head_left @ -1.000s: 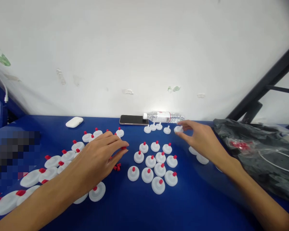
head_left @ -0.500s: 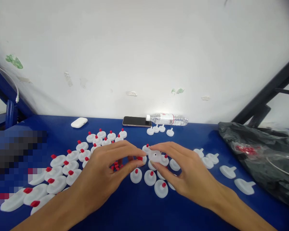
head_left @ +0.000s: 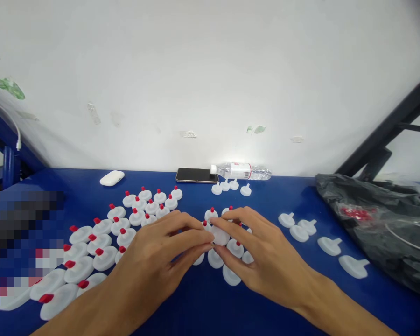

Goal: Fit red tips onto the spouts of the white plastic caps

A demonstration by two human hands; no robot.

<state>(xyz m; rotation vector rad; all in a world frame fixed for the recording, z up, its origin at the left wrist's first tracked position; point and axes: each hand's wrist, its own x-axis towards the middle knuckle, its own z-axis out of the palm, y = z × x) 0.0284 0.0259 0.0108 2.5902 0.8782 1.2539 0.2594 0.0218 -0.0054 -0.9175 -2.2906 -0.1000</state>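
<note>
Between thumb and fingers, my right hand point(head_left: 262, 245) holds a white round nozzle cap point(head_left: 219, 236) with its disc facing upward to the right. My left hand point(head_left: 170, 249) is closed in a pinch, its fingertips meeting the left edge of that cap. What sits inside the left pinch is hidden by the fingers. Below and around the hands, several white nozzle caps with red tips point(head_left: 232, 275) stand on the blue table point(head_left: 203, 308). More red-tipped nozzle caps point(head_left: 105, 258) spread in rows beside my left forearm.
White nozzle caps without red tips point(head_left: 330, 246) lie at right, others point(head_left: 245, 190) behind. A black plastic bag point(head_left: 378, 242) with a clear packet of red pieces point(head_left: 357, 213) lines the right edge. At the back are a phone point(head_left: 196, 175), a bottle point(head_left: 241, 171) and a white case point(head_left: 112, 178).
My hands have come together, the left fingertips now touching the cap in my right hand. The cap has turned and moved slightly left and down. The camera view has shifted a little.
</note>
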